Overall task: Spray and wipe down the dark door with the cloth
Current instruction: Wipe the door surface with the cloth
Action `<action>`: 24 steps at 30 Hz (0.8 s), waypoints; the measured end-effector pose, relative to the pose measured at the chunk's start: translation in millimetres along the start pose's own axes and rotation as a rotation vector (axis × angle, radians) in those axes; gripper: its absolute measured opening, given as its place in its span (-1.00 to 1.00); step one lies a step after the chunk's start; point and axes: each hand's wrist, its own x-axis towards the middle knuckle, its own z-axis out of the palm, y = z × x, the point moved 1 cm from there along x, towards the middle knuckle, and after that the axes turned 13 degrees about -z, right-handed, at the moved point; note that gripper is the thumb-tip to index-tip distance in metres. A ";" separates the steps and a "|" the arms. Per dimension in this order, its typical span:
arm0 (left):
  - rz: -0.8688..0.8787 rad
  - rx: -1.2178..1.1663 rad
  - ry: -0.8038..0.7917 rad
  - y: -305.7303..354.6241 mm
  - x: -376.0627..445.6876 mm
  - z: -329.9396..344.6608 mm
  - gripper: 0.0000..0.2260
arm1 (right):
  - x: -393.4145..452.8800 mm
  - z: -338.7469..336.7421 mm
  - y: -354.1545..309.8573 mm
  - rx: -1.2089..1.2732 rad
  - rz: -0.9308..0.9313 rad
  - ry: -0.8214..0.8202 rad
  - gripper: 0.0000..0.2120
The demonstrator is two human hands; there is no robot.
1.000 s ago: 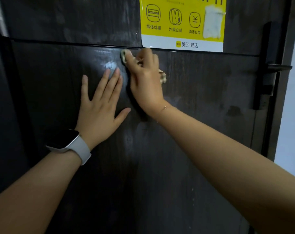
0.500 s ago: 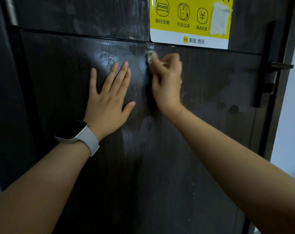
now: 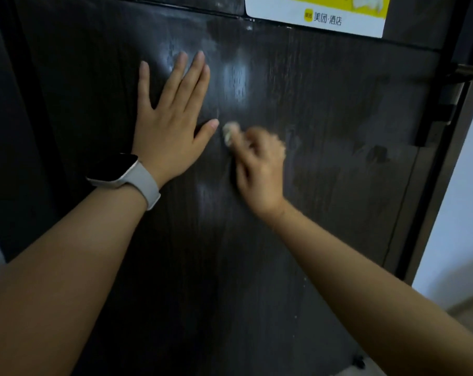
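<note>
From the head view, we see our left hand (image 3: 173,126) laid flat on the dark door (image 3: 324,172), fingers straight and spread, holding nothing and bracing just below the door's upper panel seam. A pale-strapped watch (image 3: 121,175) sits on that wrist.

Our right hand (image 3: 259,169) is curled round the small pale cloth (image 3: 229,131), bunched so that only a tuft shows past the knuckles; it presses on the door just beside the left thumb, near the middle of the panel. The hand is blurred, so we cannot make out each finger.

A second ago the cloth was up at the seam, right under the lower edge of the yellow-and-white sticker (image 3: 316,17); since then it has travelled down the panel to thumb level. Shiny, streaky patches show above the cloth, which we read as wet, freshly rubbed surface. We judge the wiping to be well under way at the top. The lower half and the strip toward the handle (image 3: 471,74) at the right edge look duller, with blotches, and probably await the cloth.
</note>
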 end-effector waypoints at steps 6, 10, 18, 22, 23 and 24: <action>-0.006 -0.097 -0.024 13.2 -17.6 -9.0 -0.34 | -25.6 -24.4 46.6 -0.060 -0.134 -0.062 -0.69; 0.005 -0.135 -0.023 34.7 -47.5 -2.3 -0.35 | -3.4 -31.0 86.4 -0.092 0.275 0.140 -0.72; -0.043 -0.079 -0.038 58.7 -85.3 31.7 -0.42 | -79.7 -9.3 13.6 0.158 -0.219 -0.141 -0.65; -0.033 -0.053 -0.050 59.1 -85.1 32.6 -0.43 | -73.0 -26.4 64.0 0.045 -0.155 -0.065 -0.72; -0.027 -0.054 -0.055 58.9 -85.2 32.4 -0.42 | -66.5 -31.7 79.8 0.000 -0.025 0.022 -0.70; -0.023 -0.051 -0.056 58.5 -85.6 32.4 -0.41 | -59.2 -36.7 93.5 -0.033 0.112 0.096 -0.68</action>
